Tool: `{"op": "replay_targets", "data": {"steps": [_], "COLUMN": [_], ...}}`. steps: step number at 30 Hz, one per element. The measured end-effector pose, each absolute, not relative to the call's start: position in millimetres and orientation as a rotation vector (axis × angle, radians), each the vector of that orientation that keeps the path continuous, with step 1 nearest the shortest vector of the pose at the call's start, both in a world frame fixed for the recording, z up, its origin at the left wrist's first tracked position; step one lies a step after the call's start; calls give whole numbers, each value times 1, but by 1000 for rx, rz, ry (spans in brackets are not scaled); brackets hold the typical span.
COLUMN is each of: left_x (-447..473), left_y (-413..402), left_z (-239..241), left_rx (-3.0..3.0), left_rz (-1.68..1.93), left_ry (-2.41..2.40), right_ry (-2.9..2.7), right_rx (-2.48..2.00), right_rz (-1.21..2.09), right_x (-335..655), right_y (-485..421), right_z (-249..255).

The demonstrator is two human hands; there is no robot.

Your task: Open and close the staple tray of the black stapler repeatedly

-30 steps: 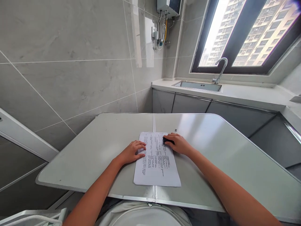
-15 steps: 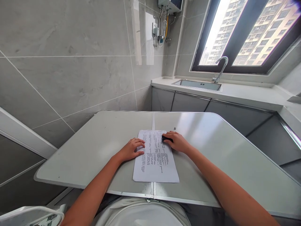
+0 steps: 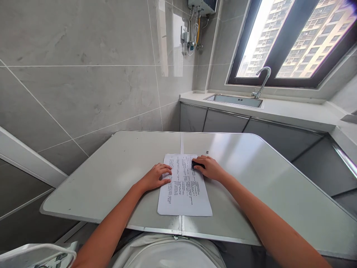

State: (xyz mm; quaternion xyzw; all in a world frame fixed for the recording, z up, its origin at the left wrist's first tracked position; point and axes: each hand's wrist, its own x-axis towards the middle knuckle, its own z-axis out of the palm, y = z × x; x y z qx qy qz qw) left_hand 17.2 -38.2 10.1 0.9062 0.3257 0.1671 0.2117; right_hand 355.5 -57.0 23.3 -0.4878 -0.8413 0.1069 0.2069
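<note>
A printed sheet of paper (image 3: 185, 203) lies flat on the table, across its central seam. At its left edge rests my left hand (image 3: 154, 178), open, fingers spread on the page and thumb apart from them. My right hand (image 3: 209, 167) is closed around what looks like a small black stapler (image 3: 198, 164), at the sheet's upper right edge. The palm covers the stapler's back part. Whether there is more than one sheet I cannot tell.
The pale folding table (image 3: 111, 163) has a metal-edged seam. A tiny dark item (image 3: 207, 152) lies beyond my right hand. Farther off are a counter (image 3: 292, 109) with a sink (image 3: 237, 100), a faucet (image 3: 263, 80) and a window. A white object (image 3: 36, 255) stands at lower left.
</note>
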Motion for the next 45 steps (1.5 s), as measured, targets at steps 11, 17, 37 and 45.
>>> {"op": "replay_targets", "data": {"steps": [11, 17, 37, 45], "left_x": [18, 17, 16, 15], "left_y": [-36, -36, -37, -27], "left_z": [8, 8, 9, 8], "left_rx": [2507, 2509, 2492, 2450], "left_rz": [481, 494, 480, 842], "left_ry": [893, 894, 895, 1148], "right_ry": [-2520, -2538, -1911, -2255], "right_rx": [-1549, -1574, -1725, -1497], "right_rz": [45, 0, -46, 341], "right_x": [339, 332, 356, 275], "right_y": [-59, -61, -61, -88], "right_z": [23, 24, 33, 25]}}
